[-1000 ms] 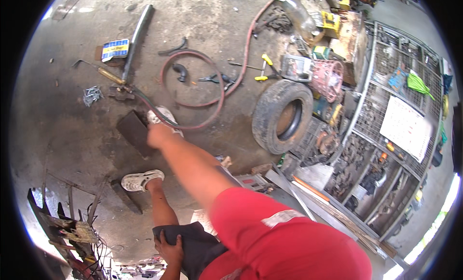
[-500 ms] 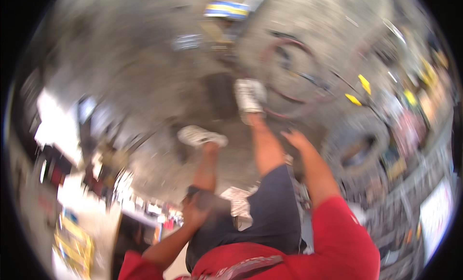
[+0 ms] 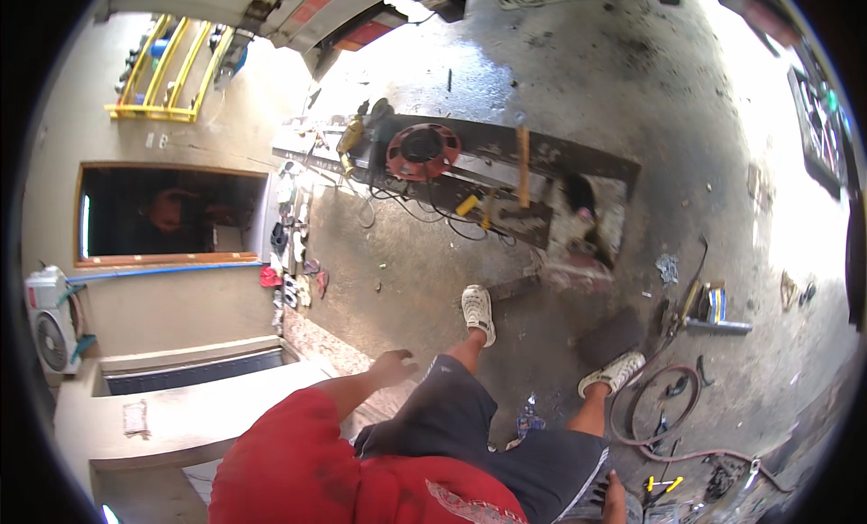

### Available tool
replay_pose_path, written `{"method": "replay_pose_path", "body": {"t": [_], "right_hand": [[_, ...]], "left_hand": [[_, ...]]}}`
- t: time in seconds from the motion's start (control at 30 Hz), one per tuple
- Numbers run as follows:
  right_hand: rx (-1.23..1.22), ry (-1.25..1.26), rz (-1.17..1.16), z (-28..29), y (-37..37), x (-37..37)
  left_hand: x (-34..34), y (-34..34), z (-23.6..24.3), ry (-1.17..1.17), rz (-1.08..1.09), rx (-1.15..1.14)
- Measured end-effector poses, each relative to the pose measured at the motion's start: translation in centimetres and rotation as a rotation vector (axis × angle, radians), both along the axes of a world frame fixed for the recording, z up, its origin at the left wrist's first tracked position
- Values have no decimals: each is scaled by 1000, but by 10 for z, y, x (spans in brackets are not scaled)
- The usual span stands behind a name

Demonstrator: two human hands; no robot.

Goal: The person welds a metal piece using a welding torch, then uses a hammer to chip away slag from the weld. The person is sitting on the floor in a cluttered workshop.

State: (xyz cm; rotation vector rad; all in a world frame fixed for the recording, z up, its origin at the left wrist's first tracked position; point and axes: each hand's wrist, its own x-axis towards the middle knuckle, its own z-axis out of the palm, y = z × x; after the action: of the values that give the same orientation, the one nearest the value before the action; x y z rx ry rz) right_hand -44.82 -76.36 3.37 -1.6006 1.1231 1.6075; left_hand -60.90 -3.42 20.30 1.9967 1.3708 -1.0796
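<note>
My left hand point(image 3: 394, 367) is held out over the floor beside my left thigh, its fingers stretched and nothing in them. My right hand point(image 3: 614, 499) hangs beside my right thigh, partly cut off by the lower edge. The fingers that show look straight, and I see nothing held. Nearest to it are a dark tyre point(image 3: 585, 506), partly hidden by my leg, and a tool with yellow handles point(image 3: 664, 484) on the floor. A reddish-brown hose point(image 3: 697, 389) lies coiled just beyond my right shoe point(image 3: 614, 374).
Ahead, a long dark metal frame point(image 3: 506, 145) carries a red reel point(image 3: 397, 166) with cables. A vehicle's end point(image 3: 298, 14) shows at the top. Left are a window point(image 3: 167, 259), a pale ledge point(image 3: 217, 411) and a row of shoes point(image 3: 280, 235). A blue-and-yellow box point(image 3: 716, 304) lies at right.
My view has swung left, bringing the metal frame, vehicle and window in. My left hand has left my thigh and reaches outward. My right hand is now lower, beside my thigh.
</note>
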Motion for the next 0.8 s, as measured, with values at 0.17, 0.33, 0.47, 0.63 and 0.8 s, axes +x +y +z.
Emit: {"method": "replay_pose_path", "body": {"t": [0.17,0.33,0.47,0.63,0.8], "right_hand": [[26,61,4,80,149,-14],[-185,-75,846,121,327,-60],[-208,-147,818,132,362,-49],[6,-192,706,176,416,-35],[219,-282,765,157,489,-69]], "left_hand": [[-132,161,-14,-24,65,166],[-159,258,-3,-94,138,117],[-198,324,12,-156,248,114],[-257,327,31,-17,200,56],[-263,316,47,33,52,13]]}}
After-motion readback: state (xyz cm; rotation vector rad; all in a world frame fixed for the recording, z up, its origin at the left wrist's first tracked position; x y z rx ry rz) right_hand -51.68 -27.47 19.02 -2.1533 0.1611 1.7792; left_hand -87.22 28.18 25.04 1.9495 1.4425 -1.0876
